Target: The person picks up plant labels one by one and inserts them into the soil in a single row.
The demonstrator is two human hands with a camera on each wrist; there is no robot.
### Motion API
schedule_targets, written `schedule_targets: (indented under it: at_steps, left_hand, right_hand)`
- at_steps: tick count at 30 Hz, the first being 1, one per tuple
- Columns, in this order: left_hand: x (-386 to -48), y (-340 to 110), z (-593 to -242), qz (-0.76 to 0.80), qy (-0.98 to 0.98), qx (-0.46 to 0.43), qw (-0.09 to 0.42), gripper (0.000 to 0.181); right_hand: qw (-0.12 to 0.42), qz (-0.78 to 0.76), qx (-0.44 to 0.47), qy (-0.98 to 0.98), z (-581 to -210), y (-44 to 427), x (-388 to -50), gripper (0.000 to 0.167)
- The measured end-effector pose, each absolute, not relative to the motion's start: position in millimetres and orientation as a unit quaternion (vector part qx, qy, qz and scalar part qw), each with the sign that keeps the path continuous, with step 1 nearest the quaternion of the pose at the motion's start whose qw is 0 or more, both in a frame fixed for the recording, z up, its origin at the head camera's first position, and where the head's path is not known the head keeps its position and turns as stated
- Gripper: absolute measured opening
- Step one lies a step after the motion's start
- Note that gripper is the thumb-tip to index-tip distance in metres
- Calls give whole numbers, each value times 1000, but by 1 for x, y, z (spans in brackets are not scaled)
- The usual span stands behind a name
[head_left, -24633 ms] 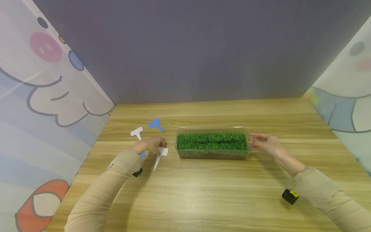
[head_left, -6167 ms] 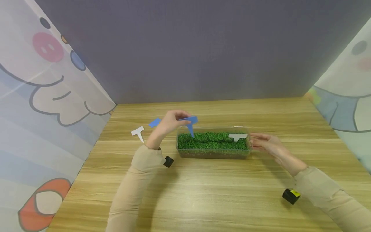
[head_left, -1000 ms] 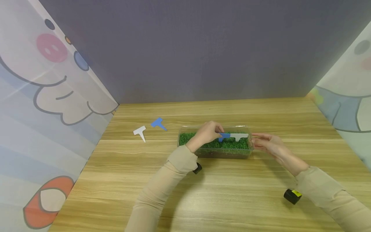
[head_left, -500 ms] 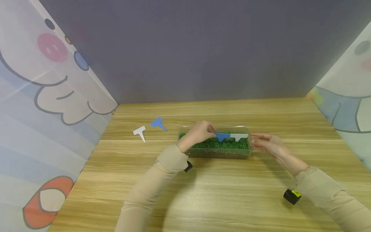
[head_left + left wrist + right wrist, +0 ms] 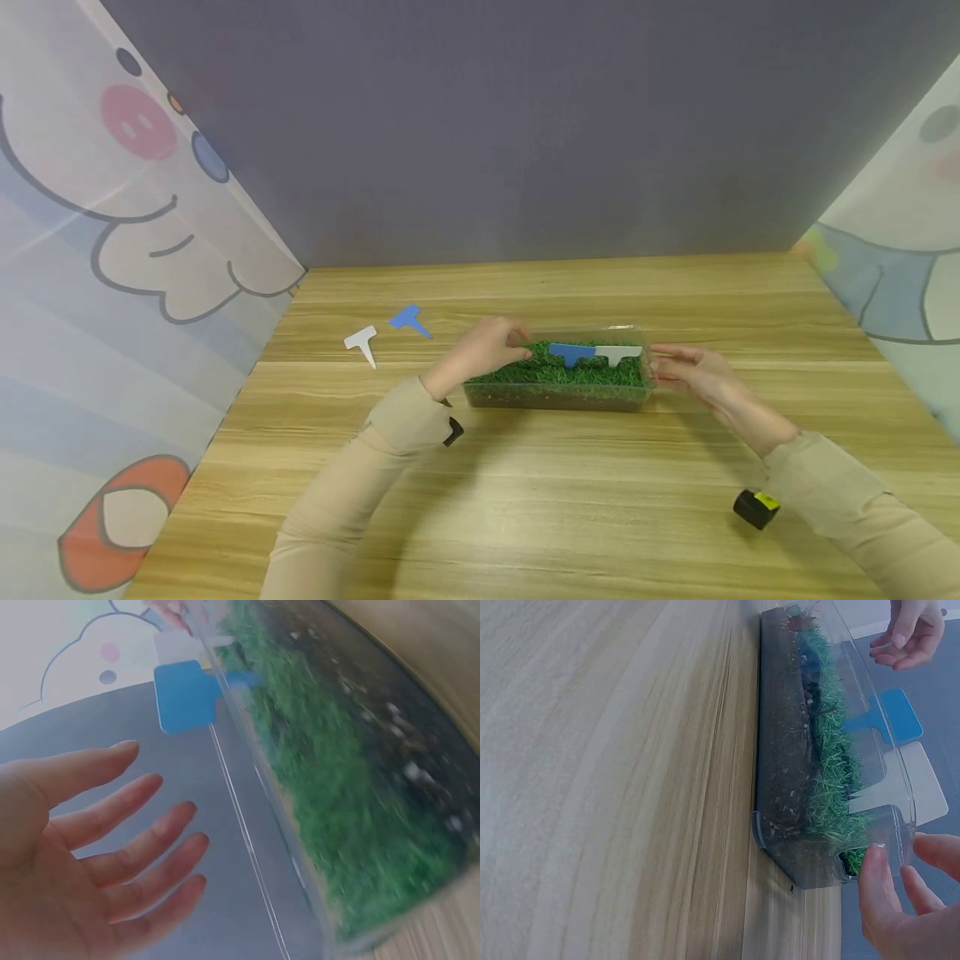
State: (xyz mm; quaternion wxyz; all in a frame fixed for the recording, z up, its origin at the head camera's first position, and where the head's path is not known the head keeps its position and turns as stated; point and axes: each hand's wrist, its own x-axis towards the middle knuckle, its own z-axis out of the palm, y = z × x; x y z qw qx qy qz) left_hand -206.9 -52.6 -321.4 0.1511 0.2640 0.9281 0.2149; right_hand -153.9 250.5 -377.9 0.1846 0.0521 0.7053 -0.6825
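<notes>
A clear plastic planter box (image 5: 558, 398) holds dark soil and green grass (image 5: 540, 372). A white T-shaped plant label (image 5: 619, 352) stands upright in it near the right end. Right beside that, a blue plant label (image 5: 572, 355) stands with its stem down in the planting. My left hand (image 5: 486, 348) hovers over the box's left part, holding nothing; the left wrist view shows its fingers spread, apart from the blue label. My right hand (image 5: 701, 382) touches the box's right end with fairly straight fingers and thumb, as the right wrist view also shows.
On the wooden table (image 5: 585, 500), left of the box, lie another white plant label (image 5: 362, 343) and another blue one (image 5: 409, 320). A grey panel (image 5: 525, 133) rises behind the table, and cartoon-printed sheets (image 5: 150, 250) hang at both sides.
Since a second ago my left hand has let go of the blue label and moved left. Earlier it carried that label to the box; the white one was placed before. My right hand stays put.
</notes>
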Motion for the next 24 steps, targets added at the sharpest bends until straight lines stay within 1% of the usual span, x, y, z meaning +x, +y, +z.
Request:
schedule_targets:
  at_steps: [3, 6, 20, 24]
  left_hand:
    - [-206, -62, -320, 230, 926, 258, 151, 27]
    - [-206, -73, -321, 238, 929, 249, 138, 26]
    - [-205, -124, -327, 253, 939, 231, 33, 22]
    - [-207, -137, -332, 267, 936, 227, 10, 23]
  right_hand:
    - [185, -683, 52, 704, -378, 250, -154, 70]
    - [187, -677, 53, 710, -378, 251, -154, 69]
    - [188, -651, 50, 734, -378, 251, -154, 67]
    - [185, -651, 48, 735, -379, 251, -154, 66]
